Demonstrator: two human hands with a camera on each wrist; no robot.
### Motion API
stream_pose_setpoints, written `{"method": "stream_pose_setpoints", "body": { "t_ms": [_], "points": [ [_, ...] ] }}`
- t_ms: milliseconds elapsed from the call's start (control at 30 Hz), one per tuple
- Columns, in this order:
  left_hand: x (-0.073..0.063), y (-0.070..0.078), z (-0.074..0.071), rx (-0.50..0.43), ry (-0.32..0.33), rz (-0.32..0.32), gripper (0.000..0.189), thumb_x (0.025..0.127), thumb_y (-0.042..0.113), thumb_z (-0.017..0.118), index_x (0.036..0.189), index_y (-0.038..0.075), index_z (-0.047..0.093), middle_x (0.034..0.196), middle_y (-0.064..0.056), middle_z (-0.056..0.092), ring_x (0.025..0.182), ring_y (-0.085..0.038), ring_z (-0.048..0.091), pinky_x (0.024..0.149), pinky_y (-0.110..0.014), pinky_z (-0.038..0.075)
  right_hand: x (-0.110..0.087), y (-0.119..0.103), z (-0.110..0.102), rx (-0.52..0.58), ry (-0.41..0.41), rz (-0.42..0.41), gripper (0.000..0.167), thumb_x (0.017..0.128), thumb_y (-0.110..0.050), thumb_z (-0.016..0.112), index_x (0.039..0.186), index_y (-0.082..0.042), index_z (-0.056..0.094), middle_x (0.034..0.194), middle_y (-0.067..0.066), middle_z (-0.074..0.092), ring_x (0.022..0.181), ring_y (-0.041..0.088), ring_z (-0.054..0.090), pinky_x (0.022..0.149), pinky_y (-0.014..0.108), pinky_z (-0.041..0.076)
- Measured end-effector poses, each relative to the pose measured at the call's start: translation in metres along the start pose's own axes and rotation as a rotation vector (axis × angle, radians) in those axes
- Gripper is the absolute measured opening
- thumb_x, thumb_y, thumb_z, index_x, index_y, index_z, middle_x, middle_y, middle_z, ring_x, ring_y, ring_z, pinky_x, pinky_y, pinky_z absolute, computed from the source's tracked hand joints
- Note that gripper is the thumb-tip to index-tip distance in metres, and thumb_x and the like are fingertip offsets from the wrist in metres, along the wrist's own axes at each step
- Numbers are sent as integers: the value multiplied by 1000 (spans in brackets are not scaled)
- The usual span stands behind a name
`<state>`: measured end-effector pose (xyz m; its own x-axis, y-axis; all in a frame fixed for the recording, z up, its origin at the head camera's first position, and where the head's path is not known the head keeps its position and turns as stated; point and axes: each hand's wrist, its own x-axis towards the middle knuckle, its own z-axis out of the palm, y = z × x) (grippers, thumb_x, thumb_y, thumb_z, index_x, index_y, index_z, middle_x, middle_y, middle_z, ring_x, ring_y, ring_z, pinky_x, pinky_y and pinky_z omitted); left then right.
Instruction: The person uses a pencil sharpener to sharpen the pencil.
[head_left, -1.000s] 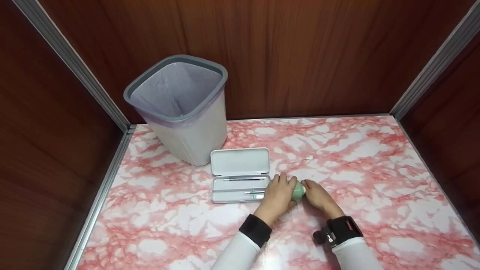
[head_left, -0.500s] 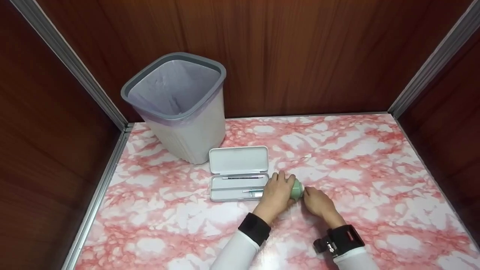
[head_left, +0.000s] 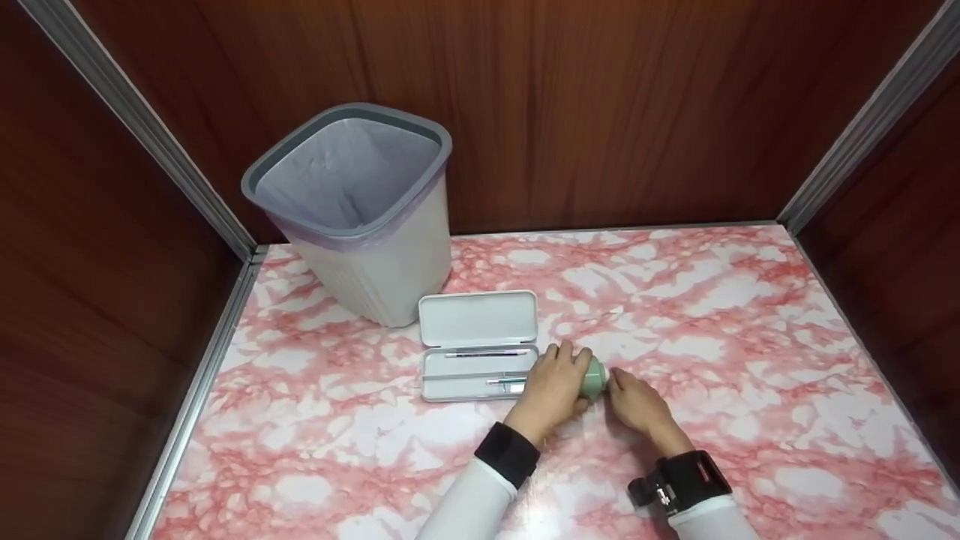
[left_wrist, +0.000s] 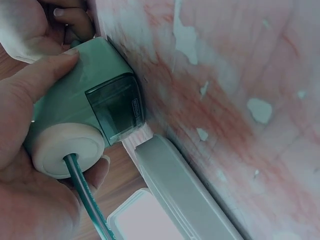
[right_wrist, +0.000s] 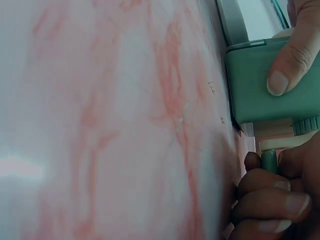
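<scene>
A green crank pencil sharpener (head_left: pixel 595 377) lies in my left hand (head_left: pixel 551 386), with the thumb pressed on its body and fingers wrapped round it. From its pale round front a green pencil (left_wrist: pixel 85 192) sticks out, reaching over the pencil case (head_left: pixel 457 388) in the head view. A dark see-through window (left_wrist: pixel 117 107) shows on the sharpener's side. My right hand (head_left: pixel 637 401) holds the small green knob (right_wrist: pixel 269 161) at the end of the cream crank arm (right_wrist: pixel 282 144), its fingers curled around it.
The pencil case stands open with its lid (head_left: pixel 478 319) tipped back; a dark pencil (head_left: pixel 487 353) and a small white block (head_left: pixel 516 388) lie inside. A lined waste bin (head_left: pixel 409 255) stands behind it to the left. Wooden panels (head_left: pixel 600 112) enclose the marbled tabletop (head_left: pixel 750 360).
My right hand has shifted slightly toward me at the crank, mostly in the first half second. The left hand stays on the sharpener, and the pencil remains in it.
</scene>
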<state>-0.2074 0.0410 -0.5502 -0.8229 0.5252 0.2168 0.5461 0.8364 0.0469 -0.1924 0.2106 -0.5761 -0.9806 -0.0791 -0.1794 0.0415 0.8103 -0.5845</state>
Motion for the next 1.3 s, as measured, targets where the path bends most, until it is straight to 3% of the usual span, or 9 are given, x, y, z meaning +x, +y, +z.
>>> {"method": "stream_pose_setpoints", "body": {
  "t_ms": [167,400,600,800,933,1033,1167,1300],
  "points": [
    [0,-2,0,-26,-13,5,80,61,48,86,128,15,55,112,-6,53,100,-23,53,80,-34,47,-3,2,1,25,5,-1,45,105,-24,30,135,5,48,131,29,52,117,50,50,94,61,39],
    [0,-8,-3,-17,-46,31,85,62,45,86,132,14,52,117,-5,54,102,-23,52,83,-34,46,-3,5,3,107,63,-27,26,105,-25,34,117,-6,47,101,18,63,93,39,61,79,55,45],
    [-2,-13,-5,-33,-33,38,91,65,43,86,139,11,44,114,-5,59,101,-23,56,86,-34,46,-6,0,2,200,149,-38,23,106,-24,35,116,-5,42,96,17,60,85,31,58,77,49,44],
    [-4,-17,-9,-48,5,50,100,62,48,87,143,13,40,111,-4,57,101,-21,55,84,-35,45,-10,-23,-8,355,347,-157,14,104,-18,45,107,-4,45,75,5,47,63,18,45,59,32,37],
    [-6,-21,-16,-100,-9,40,108,60,52,87,146,11,37,118,-5,54,108,-22,51,91,-36,43,-10,-39,-14,444,459,-255,13,100,-15,54,101,-3,49,73,3,46,62,14,43,56,25,35],
    [-9,-26,-24,-156,-43,30,110,60,51,87,148,9,35,126,-6,53,115,-23,50,98,-38,40,-8,-47,-17,484,486,-333,14,95,-9,61,99,-1,50,76,6,47,65,16,44,57,24,36],
    [-15,-38,-33,-251,-91,6,110,62,46,87,149,7,32,136,-9,51,123,-27,48,104,-41,36,-2,-52,-17,409,454,-456,29,87,-4,70,106,1,49,89,14,52,81,21,50,71,32,43],
    [-19,-50,-38,-355,-120,-34,101,68,40,83,149,6,32,138,-12,51,126,-29,48,105,-43,36,7,-49,-15,172,349,-559,52,81,-15,78,123,-2,51,114,14,55,106,25,52,92,45,41]
  ]
}}
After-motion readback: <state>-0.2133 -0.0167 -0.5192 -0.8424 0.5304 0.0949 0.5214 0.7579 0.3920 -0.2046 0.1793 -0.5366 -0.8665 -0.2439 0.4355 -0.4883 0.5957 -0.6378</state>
